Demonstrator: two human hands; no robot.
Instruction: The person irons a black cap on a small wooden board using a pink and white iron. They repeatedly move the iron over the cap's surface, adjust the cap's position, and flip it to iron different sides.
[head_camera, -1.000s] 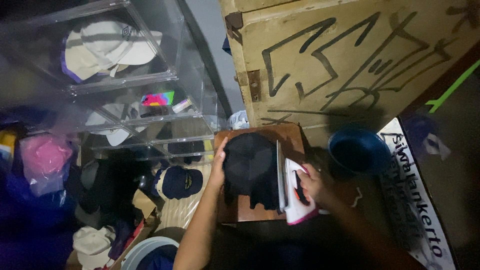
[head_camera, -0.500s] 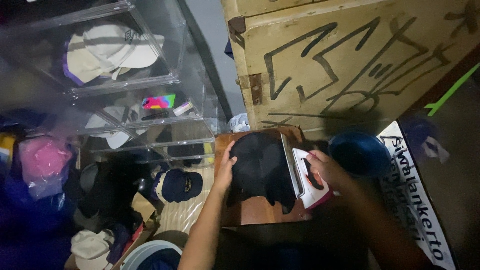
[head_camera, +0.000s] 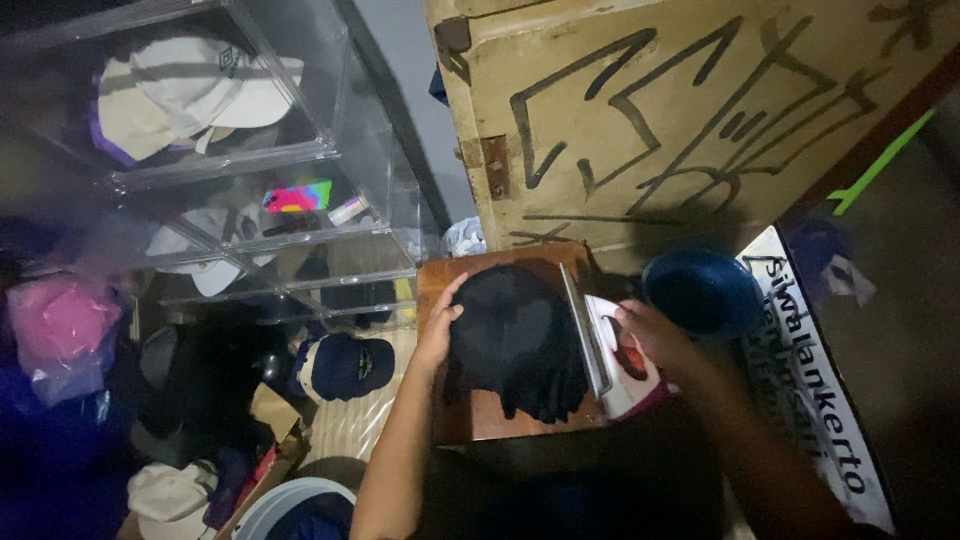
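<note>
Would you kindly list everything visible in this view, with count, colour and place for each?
dark cap: one, black, lying on the wooden board, centre.
wooden board: one, brown, under the cap.
clothes iron: one, white with red, at the cap's right edge.
blue bowl: one, dark blue, right of the iron.
wooden panel: one, beige with black painted lines, top right.
clear shelves: one stack, transparent, upper left, holding pale caps.
white caps: several, top shelf.
navy cap: one, left of the board.
pink bag: one, far left.
printed sign: one, white with black letters, right.
left hand: on the cap's left edge.
right hand: on the iron.
</note>
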